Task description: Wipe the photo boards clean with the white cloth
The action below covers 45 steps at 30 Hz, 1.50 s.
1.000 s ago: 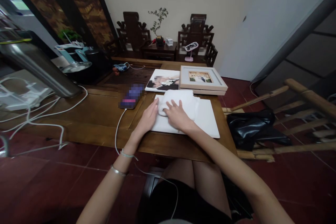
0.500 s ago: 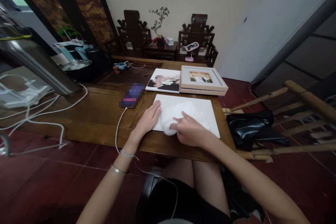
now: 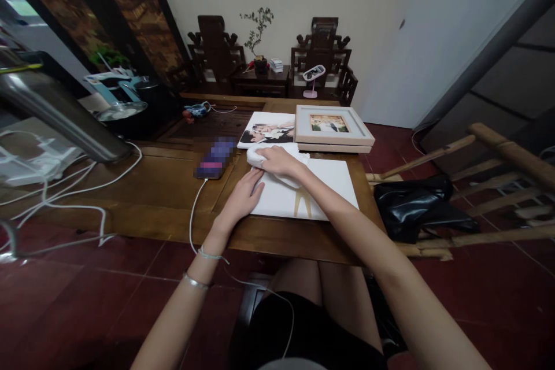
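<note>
A white panel [image 3: 336, 185] with a golden mark lies flat near the front edge of the wooden table. My left hand [image 3: 245, 192] rests with fingers stretched out on the panel's left edge. Under my right hand [image 3: 281, 162] is a bunched white cloth [image 3: 256, 156], gripped and pressed onto the panel's upper left part. The right forearm crosses over the panel and hides some of it. Just behind lie a photo print [image 3: 269, 129] and a pale wooden picture frame [image 3: 362, 137] holding a small photo.
A phone [image 3: 213, 161] on a white charging cable lies left of the panel. Farther left are a steel flask [image 3: 60, 107], a power strip [image 3: 43, 159] and tangled cables. A bamboo chair [image 3: 498, 139] with a black bag [image 3: 414, 196] stands at the right.
My right hand has slid the cloth from the panel's middle to its upper left, uncovering the golden mark. The left hand has stayed at the left edge.
</note>
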Tool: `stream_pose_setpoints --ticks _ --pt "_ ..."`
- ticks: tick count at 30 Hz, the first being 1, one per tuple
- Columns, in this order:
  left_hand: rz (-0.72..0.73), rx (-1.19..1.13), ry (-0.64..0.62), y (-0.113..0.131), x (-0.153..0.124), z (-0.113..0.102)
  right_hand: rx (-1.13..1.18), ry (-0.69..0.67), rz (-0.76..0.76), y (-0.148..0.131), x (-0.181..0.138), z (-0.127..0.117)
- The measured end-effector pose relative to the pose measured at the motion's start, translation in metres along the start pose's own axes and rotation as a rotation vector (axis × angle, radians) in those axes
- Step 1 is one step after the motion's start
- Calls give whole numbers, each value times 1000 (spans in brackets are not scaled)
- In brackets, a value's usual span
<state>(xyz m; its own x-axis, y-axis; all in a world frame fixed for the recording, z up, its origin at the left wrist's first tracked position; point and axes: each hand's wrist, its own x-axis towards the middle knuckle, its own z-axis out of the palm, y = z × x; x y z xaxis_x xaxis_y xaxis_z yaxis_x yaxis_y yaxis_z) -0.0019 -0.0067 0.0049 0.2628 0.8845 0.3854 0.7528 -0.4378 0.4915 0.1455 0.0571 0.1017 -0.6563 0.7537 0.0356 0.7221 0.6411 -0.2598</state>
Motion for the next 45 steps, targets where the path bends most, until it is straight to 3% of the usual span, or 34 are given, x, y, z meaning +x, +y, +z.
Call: stream_pose_setpoints --ticks 3,7,14,19,30,33,37,45 --pt "1 -11 0 0 0 -1 26 -10 29 -2 10 -1" --pt "-9 -26 2 0 -1 0 53 -25 113 16 0 -12" --pt "-9 -38 4 1 -2 0 92 -37 223 77 -63 -38" --pt "-16 -53 6 2 -2 1 93 42 235 104 -116 -36" --pt "-63 -83 5 1 -3 2 -64 146 3 65 -208 23" --pt "-62 -89 12 1 -2 2 -65 160 -17 71 -210 26" --pt "-56 -86 -6 1 -2 1 -131 167 -2 87 -190 18" --pt "-63 -102 21 0 -2 3 -298 28 114 104 -140 5"
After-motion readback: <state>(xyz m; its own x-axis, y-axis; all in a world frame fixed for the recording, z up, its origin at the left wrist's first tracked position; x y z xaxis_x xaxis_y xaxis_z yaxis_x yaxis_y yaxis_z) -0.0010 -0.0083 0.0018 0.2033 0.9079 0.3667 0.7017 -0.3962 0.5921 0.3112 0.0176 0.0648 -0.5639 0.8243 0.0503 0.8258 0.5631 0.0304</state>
